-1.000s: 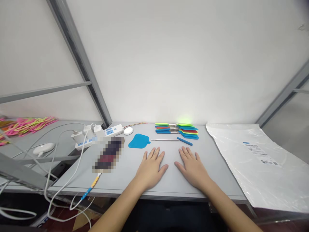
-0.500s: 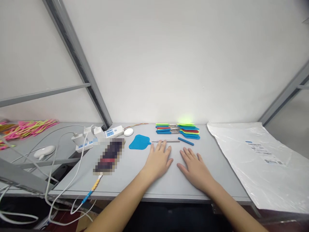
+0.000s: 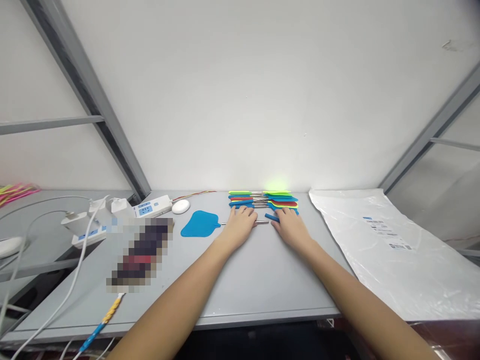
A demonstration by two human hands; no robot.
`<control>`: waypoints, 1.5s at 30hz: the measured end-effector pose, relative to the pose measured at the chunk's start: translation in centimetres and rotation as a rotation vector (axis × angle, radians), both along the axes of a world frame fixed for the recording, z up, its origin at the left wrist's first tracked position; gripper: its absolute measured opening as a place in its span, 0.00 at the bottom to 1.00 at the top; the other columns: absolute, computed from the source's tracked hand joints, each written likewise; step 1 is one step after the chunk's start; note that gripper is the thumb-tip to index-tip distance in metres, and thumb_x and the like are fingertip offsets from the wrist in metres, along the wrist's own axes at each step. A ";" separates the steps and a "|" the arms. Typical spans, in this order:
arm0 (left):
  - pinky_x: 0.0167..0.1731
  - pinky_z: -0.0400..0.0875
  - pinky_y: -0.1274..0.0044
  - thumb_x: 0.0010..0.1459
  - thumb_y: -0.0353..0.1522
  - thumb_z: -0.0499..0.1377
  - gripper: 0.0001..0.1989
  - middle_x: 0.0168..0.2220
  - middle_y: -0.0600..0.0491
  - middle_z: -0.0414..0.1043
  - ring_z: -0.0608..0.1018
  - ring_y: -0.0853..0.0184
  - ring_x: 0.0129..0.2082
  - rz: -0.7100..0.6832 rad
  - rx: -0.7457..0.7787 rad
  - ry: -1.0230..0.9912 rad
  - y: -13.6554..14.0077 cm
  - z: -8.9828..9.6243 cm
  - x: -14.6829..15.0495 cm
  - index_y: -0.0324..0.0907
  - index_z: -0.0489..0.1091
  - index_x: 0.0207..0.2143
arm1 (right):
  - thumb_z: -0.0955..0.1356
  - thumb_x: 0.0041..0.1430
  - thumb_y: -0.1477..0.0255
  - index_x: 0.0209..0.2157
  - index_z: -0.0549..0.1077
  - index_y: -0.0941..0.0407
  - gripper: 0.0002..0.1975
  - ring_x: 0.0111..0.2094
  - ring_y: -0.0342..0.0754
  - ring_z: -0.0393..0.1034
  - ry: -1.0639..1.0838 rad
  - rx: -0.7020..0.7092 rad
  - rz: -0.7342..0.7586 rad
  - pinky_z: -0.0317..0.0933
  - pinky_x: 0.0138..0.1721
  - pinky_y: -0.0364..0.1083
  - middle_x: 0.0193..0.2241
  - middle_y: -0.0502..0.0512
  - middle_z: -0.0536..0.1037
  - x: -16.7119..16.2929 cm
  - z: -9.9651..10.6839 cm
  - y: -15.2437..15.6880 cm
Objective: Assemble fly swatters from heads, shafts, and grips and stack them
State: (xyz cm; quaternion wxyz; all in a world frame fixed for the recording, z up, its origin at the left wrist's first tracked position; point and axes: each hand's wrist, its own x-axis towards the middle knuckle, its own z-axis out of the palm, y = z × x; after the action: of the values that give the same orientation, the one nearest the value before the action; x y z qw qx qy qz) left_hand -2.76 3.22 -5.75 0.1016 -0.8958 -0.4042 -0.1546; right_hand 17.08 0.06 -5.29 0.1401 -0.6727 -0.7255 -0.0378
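A fly swatter with a blue paddle point(image 3: 200, 224) and a thin metal rod point(image 3: 263, 222) lies flat on the grey table. My left hand point(image 3: 240, 226) is closed over the middle of that rod, covering part of it. To the right, my right hand point(image 3: 291, 229) has its fingers and thumb around a blue handle tube point(image 3: 271, 217), whose left end sticks out. Tube and rod are apart. Just beyond my fingers lies a stack of fly swatters point(image 3: 258, 199) in blue, red, green and yellow, partly hidden by both hands.
On the left are a power strip point(image 3: 153, 206) with plugged-in chargers, a round white device point(image 3: 180, 206), a blurred-out phone-like object point(image 3: 140, 255) and a charging cable point(image 3: 99, 330). A white plastic package point(image 3: 378, 260) covers the right side. Metal frame posts point(image 3: 86, 95) stand at the sides.
Both hands have moved forward from lying flat on the table. The left has closed over the metal rod, the right on the blue handle tube. The view has shifted rightward.
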 end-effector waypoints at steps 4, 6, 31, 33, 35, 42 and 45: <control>0.54 0.51 0.60 0.65 0.33 0.49 0.07 0.46 0.48 0.68 0.68 0.60 0.47 0.004 -0.010 -0.022 -0.2 0.3 0.0 0.43 0.65 0.38 | 0.62 0.63 0.69 0.39 0.69 0.57 0.08 0.46 0.54 0.62 0.049 0.041 -0.016 0.55 0.42 0.49 0.42 0.61 0.70 0.1 -1.3 0.9; 0.51 0.54 0.62 0.66 0.33 0.45 0.10 0.41 0.49 0.69 0.70 0.61 0.42 0.016 -0.021 -0.035 -0.3 0.6 0.0 0.42 0.65 0.37 | 0.61 0.64 0.71 0.40 0.68 0.56 0.07 0.44 0.53 0.62 0.090 0.052 -0.005 0.55 0.42 0.48 0.41 0.59 0.71 0.5 -1.7 0.7; 0.25 0.55 0.77 0.66 0.45 0.41 0.22 0.32 0.54 0.72 0.73 0.67 0.31 0.034 -0.182 -0.106 -1.2 1.6 0.1 0.45 0.68 0.33 | 0.59 0.64 0.72 0.39 0.70 0.53 0.09 0.36 0.45 0.65 0.118 -0.047 0.114 0.51 0.32 0.41 0.35 0.52 0.72 1.7 -0.7 -0.7; 0.26 0.56 0.78 0.66 0.45 0.41 0.21 0.33 0.53 0.72 0.73 0.67 0.32 0.024 -0.170 -0.113 -1.3 1.6 0.2 0.45 0.69 0.35 | 0.59 0.64 0.72 0.39 0.70 0.53 0.10 0.36 0.45 0.65 0.103 -0.056 0.109 0.50 0.31 0.41 0.35 0.52 0.72 1.5 -0.7 -0.8; 0.27 0.57 0.78 0.66 0.45 0.41 0.21 0.33 0.54 0.72 0.73 0.67 0.32 0.012 -0.158 -0.115 -1.4 1.5 0.2 0.46 0.69 0.36 | 0.58 0.64 0.72 0.39 0.70 0.53 0.10 0.36 0.45 0.65 0.089 -0.061 0.106 0.49 0.31 0.42 0.35 0.52 0.72 1.3 -0.6 -0.9; 0.27 0.58 0.78 0.67 0.44 0.41 0.21 0.33 0.54 0.71 0.73 0.68 0.32 -0.023 -0.137 -0.086 -1.7 1.6 0.3 0.45 0.69 0.36 | 0.59 0.63 0.74 0.40 0.69 0.53 0.09 0.36 0.45 0.65 0.052 -0.062 0.106 0.48 0.30 0.42 0.35 0.52 0.73 1.2 -0.4 -1.2; 0.27 0.57 0.78 0.67 0.44 0.41 0.21 0.33 0.54 0.71 0.73 0.68 0.32 -0.039 -0.132 -0.068 -1.8 1.6 0.2 0.45 0.69 0.35 | 0.60 0.61 0.76 0.40 0.69 0.54 0.09 0.36 0.46 0.65 0.040 -0.061 0.112 0.48 0.31 0.43 0.35 0.53 0.74 1.1 -0.3 -1.2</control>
State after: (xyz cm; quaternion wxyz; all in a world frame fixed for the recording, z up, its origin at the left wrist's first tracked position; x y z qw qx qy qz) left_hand -2.52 1.40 -4.19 0.0256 -0.9024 -0.3992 -0.1601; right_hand 18.19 -1.14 -5.64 0.1361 -0.6356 -0.7599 0.0057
